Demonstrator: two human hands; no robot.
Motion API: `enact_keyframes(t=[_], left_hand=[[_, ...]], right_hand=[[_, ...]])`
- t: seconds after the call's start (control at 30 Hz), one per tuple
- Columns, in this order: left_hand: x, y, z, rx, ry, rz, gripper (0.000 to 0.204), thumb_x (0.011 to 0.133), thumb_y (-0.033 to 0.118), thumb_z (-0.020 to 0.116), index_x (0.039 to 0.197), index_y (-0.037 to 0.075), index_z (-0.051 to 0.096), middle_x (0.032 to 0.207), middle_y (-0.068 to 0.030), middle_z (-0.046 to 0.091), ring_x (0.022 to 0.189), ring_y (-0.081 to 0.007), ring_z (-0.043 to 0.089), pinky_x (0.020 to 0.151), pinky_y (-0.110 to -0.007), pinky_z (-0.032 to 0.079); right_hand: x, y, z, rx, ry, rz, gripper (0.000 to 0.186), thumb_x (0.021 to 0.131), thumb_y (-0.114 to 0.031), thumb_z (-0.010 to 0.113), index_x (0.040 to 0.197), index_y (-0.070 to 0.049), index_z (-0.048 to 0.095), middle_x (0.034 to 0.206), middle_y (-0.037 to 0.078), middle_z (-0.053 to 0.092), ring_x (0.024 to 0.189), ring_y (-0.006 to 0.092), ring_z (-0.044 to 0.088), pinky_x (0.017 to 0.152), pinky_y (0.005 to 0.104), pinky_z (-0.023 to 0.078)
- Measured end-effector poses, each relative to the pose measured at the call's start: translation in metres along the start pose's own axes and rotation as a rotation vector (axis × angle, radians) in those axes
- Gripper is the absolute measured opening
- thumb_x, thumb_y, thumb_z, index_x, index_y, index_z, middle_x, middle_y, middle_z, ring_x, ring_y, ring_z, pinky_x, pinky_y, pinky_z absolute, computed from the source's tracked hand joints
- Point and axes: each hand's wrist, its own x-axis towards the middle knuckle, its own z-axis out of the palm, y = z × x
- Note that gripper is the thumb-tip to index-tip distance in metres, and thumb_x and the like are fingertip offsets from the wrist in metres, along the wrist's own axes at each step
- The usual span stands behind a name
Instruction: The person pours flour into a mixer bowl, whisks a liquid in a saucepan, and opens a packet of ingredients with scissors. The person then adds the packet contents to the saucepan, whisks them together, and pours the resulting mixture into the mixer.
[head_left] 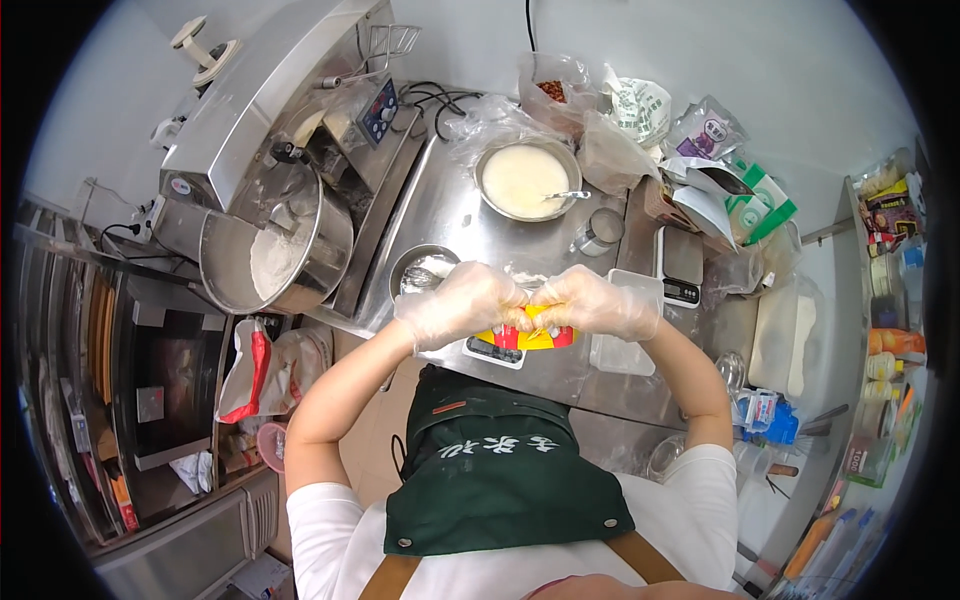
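In the middle of the steel counter, my two hands meet on a small yellow and red packet (pixel 535 338). My left hand (pixel 462 303) pinches its upper left edge, and my right hand (pixel 597 303) grips the upper right. Both wear clear plastic gloves with the fingers closed. Whether the packet is torn is hidden by my fingers. Just below it lies a small digital scale (pixel 495 353), partly covered. A small metal bowl (pixel 420 262) stands beyond my left hand. Under and beside my right hand is a clear plastic container (pixel 622 357).
A metal bowl of pale batter (pixel 525 180) with a spoon stands at the back, near a glass jar (pixel 600 232). To the left is a stand mixer (pixel 250 110) whose bowl (pixel 335 240) holds flour. Another scale (pixel 680 262), bags and packets crowd the right.
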Motion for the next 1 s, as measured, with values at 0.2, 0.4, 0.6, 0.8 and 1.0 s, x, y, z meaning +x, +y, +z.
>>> enact_keyframes(t=[0.2,0.4,0.6,0.8,1.0], left_hand=[[-0.008,-0.004,0.012,-0.028,0.139,0.091,0.024,0.076,0.034,0.076,0.076,0.011,0.071,0.066,-0.0123,0.061,0.064,-0.0312,0.061,0.06,-0.041,0.047],[-0.006,0.003,0.009,0.172,0.058,0.121,0.022,0.073,0.03,0.076,0.072,0.01,0.067,0.063,-0.0092,0.06,0.06,-0.029,0.061,0.057,-0.039,0.047],[-0.002,0.012,0.026,0.635,0.134,0.289,0.019,0.073,0.024,0.071,0.066,0.012,0.058,0.056,-0.0056,0.055,0.055,-0.0243,0.061,0.052,-0.036,0.048],[-0.004,0.012,0.025,0.422,-0.277,-0.093,0.012,0.075,0.022,0.071,0.07,0.012,0.066,0.061,-0.0095,0.062,0.062,-0.0286,0.066,0.057,-0.04,0.05],[-0.005,-0.001,0.047,0.487,0.042,0.141,0.01,0.069,0.015,0.069,0.079,0.016,0.072,0.06,-0.0066,0.06,0.057,-0.0266,0.063,0.055,-0.039,0.049]], right_hand=[[-0.005,0.004,0.009,0.231,0.013,-0.004,0.015,0.087,-0.01,0.068,0.098,0.0,0.072,0.077,0.005,0.067,0.071,0.0092,0.059,0.066,0.0272,0.049],[-0.011,0.01,0.013,-0.038,0.115,-0.129,0.016,0.086,-0.016,0.069,0.096,-0.004,0.072,0.078,0.01,0.069,0.071,0.0193,0.065,0.067,0.0306,0.05],[-0.008,0.007,0.018,-0.518,0.076,-0.054,0.022,0.083,-0.036,0.068,0.089,-0.015,0.074,0.077,0.012,0.069,0.073,0.032,0.066,0.066,0.0392,0.052],[-0.012,0.018,0.031,-0.731,0.143,-0.205,0.015,0.079,-0.026,0.072,0.089,-0.016,0.075,0.073,0.01,0.067,0.069,0.0284,0.066,0.063,0.0392,0.051],[-0.018,0.036,0.021,-0.411,0.134,-0.171,0.016,0.08,-0.018,0.073,0.094,-0.012,0.075,0.076,0.012,0.068,0.066,0.0271,0.065,0.062,0.0353,0.051]])
